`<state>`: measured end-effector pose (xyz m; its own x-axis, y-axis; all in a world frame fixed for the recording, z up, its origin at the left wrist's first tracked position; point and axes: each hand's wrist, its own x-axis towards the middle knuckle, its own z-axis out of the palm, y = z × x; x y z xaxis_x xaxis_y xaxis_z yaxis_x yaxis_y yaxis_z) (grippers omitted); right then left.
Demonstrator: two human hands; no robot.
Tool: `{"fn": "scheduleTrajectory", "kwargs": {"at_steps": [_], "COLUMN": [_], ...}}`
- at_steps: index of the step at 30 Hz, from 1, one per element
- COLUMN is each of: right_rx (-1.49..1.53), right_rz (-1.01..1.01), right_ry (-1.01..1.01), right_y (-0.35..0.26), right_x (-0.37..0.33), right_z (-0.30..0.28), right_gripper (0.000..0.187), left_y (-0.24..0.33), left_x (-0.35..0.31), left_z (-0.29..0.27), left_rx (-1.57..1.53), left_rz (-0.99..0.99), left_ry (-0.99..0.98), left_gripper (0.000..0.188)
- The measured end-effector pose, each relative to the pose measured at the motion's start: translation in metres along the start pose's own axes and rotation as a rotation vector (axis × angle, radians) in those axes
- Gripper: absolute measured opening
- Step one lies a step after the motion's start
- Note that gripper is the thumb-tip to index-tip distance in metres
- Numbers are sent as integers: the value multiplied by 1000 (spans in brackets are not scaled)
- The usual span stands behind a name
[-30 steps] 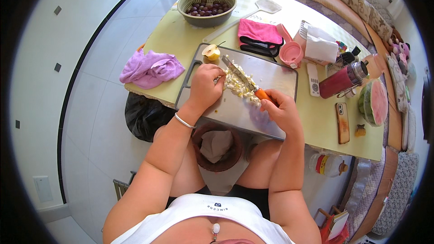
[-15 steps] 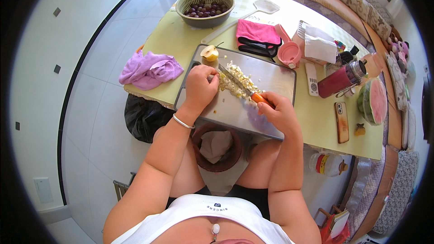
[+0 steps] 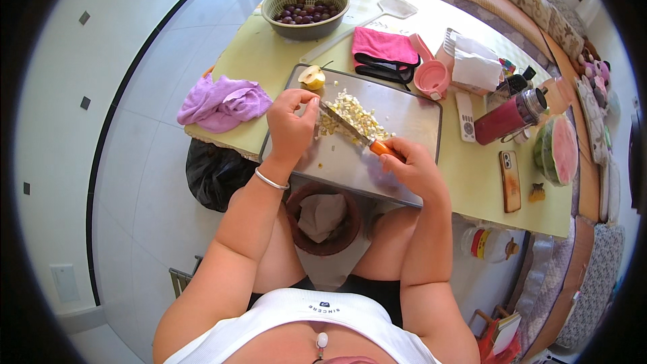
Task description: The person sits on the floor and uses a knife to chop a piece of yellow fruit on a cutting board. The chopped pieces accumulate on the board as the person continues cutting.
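Note:
My right hand (image 3: 414,165) grips the orange handle of a kitchen knife (image 3: 348,124), whose blade slants up to the left over the cutting board (image 3: 357,168). Right by the blade's tip, the thumb and fingers of my left hand (image 3: 292,125) are pinched together. Whether they touch the blade or hold a small bit is hidden. Finely chopped pale fruit pieces (image 3: 360,113) lie heaped under and beyond the blade. A cut half of a yellow-skinned pear (image 3: 312,77) with its stem rests at the board's far left corner.
A purple cloth (image 3: 222,102) lies left of the board. Behind it are a colander of grapes (image 3: 306,30), a fly swatter (image 3: 397,7), a pink cloth (image 3: 384,47) and a pink cup (image 3: 431,79). Rightward are a remote (image 3: 465,116), a thermos (image 3: 505,120), a phone (image 3: 510,182) and cut watermelon (image 3: 556,152).
My left hand has lifted a little up and to the left, off the chopped pieces to the blade's tip. The knife has shifted slightly left and nearer me.

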<state>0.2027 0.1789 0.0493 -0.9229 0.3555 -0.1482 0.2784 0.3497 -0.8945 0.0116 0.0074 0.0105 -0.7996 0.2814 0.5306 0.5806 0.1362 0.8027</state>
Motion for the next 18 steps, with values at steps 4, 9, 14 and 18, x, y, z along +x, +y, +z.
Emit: {"fn": "scheduleTrajectory", "kwargs": {"at_steps": [4, 9, 14, 18], "right_rx": [67, -57, 75, -33], "right_rz": [-11, 4, -33, -14], "right_ry": [34, -17, 40, -26], "right_y": [-4, 2, -1, -1], "right_x": [-2, 1, -2, 1], "right_z": [1, -2, 3, 0], "right_gripper": [25, 24, 23, 23], "left_y": [-2, -6, -10, -19], "left_x": [2, 2, 3, 3], "left_z": [-3, -2, -5, -4], "left_rx": [-13, -62, -101, -236], "left_rz": [-26, -16, -57, -152], "left_ry": [-2, 36, 34, 50], "left_gripper": [5, 7, 8, 9]}}
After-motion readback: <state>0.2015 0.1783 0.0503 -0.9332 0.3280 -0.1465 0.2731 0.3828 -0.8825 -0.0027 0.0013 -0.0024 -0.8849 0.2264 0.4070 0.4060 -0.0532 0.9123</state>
